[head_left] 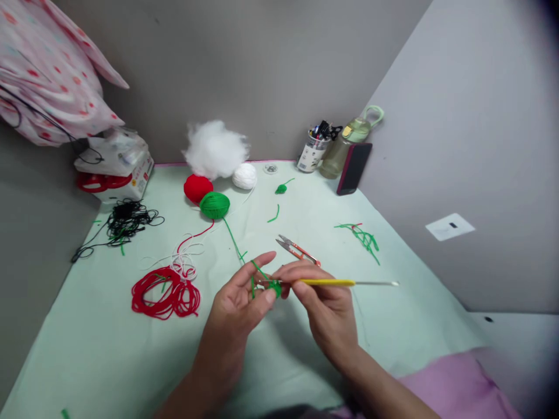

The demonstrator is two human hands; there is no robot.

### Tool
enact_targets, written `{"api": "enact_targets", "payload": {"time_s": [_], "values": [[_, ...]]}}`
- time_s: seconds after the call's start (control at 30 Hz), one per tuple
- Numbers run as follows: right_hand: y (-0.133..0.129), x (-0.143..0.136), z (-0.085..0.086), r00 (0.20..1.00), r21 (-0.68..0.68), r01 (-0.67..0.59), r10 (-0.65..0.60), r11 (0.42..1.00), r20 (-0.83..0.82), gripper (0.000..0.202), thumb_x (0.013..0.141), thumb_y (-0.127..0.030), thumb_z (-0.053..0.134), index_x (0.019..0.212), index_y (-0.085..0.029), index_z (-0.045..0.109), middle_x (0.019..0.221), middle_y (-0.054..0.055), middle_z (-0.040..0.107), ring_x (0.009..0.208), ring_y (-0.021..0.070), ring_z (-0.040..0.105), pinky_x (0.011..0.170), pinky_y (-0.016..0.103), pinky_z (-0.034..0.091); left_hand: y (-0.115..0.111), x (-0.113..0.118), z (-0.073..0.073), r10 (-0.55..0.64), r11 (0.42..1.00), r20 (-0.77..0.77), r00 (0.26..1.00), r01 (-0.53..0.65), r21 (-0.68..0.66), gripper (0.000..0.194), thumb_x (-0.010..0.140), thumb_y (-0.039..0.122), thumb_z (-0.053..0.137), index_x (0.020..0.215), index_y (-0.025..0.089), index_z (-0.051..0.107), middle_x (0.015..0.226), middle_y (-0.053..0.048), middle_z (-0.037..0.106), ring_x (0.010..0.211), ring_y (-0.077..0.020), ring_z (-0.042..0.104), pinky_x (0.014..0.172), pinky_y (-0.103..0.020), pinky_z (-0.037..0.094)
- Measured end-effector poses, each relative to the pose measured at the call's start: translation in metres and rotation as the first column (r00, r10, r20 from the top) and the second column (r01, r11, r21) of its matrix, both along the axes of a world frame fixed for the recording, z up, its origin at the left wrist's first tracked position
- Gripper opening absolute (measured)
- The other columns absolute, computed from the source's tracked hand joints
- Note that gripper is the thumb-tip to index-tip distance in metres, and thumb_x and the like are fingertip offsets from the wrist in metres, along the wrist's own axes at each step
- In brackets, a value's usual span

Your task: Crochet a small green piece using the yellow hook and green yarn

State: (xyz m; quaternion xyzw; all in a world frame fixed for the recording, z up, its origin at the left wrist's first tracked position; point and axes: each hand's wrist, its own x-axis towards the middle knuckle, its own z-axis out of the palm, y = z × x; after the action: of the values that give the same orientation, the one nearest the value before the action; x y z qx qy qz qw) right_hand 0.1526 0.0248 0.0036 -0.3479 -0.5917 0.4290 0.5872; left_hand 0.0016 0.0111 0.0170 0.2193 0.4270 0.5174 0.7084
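Between thumb and fingers, my left hand [238,302] pinches a small green crochet piece [275,287]. Green yarn [233,235] runs over its raised index finger from the green yarn ball [215,205]. My right hand [327,302] is closed around a crochet hook [329,283] with a yellow grip and metal ends. One end of the hook lies at the green piece; the other points right. Just beyond my right hand lie thread snips [299,250] with orange handles. Fingers partly hide the stitches.
Behind are a red yarn ball [198,188], white yarn ball [244,176] and white stuffing [217,148]. Red yarn loops [163,294] and tangled black cord [128,221] lie left. Green scraps [364,237], a phone [355,169], bottle [338,154] and pen cup [312,152] are right.
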Motion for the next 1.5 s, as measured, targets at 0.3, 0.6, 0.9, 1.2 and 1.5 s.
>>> {"api": "enact_targets", "payload": {"time_s": [0.3,0.6,0.9,1.2,1.5], "values": [[-0.004,0.01,-0.003,0.97,0.179,0.094,-0.131,0.979,0.207,0.026,0.1,-0.013,0.065,0.114,-0.028,0.08,0.096,0.005,0.078,0.082,0.0187,0.072,0.074,0.033,0.061,0.001,-0.003,-0.003,-0.023,0.985,0.238,0.971,0.063,-0.159,0.042,0.079,0.025,0.087,0.119,0.015,0.081,0.05,0.013,0.04,0.048,-0.0039,0.03,0.076,-0.024,0.051],[0.008,0.006,-0.006,0.986,-0.212,-0.097,0.065,0.972,-0.156,0.011,0.099,-0.031,0.073,0.098,-0.028,0.083,0.089,0.002,0.075,0.076,0.0121,0.067,0.072,0.025,0.056,-0.001,-0.002,-0.016,-0.073,0.997,-0.037,0.997,0.073,-0.005,0.043,0.082,0.032,0.085,0.125,0.029,0.078,0.094,-0.001,0.072,0.092,-0.0168,0.061,0.088,-0.029,0.045],[0.005,0.015,0.007,0.994,-0.148,-0.092,0.084,0.985,-0.063,0.018,0.105,-0.031,0.062,0.1,-0.025,0.078,0.092,0.002,0.077,0.075,0.0129,0.07,0.072,0.026,0.059,0.0,-0.007,-0.011,-0.018,0.999,-0.156,0.988,0.023,0.031,0.04,0.08,0.029,0.084,0.12,0.026,0.08,0.089,-0.001,0.067,0.084,-0.0147,0.059,0.082,-0.026,0.048],[-0.007,0.009,0.0,0.764,0.58,-0.096,-0.313,0.809,0.563,0.028,0.1,-0.006,0.056,0.121,-0.017,0.072,0.106,0.013,0.078,0.094,0.0224,0.074,0.081,0.034,0.063,-0.005,0.001,-0.009,0.136,0.99,-0.338,0.931,-0.122,0.064,0.065,0.075,0.018,0.085,0.137,0.026,0.07,0.082,0.005,0.063,0.075,-0.0101,0.058,0.08,-0.02,0.05],[-0.002,0.007,0.004,0.999,0.028,0.035,-0.035,0.999,0.018,0.02,0.105,-0.021,0.059,0.107,-0.026,0.079,0.088,0.004,0.075,0.074,0.0169,0.068,0.07,0.033,0.06,0.001,-0.007,0.0,0.008,0.997,0.117,0.993,0.002,-0.082,0.048,0.078,0.021,0.087,0.125,0.018,0.077,0.065,0.008,0.057,0.049,-0.0022,0.03,0.076,-0.021,0.051]]}}
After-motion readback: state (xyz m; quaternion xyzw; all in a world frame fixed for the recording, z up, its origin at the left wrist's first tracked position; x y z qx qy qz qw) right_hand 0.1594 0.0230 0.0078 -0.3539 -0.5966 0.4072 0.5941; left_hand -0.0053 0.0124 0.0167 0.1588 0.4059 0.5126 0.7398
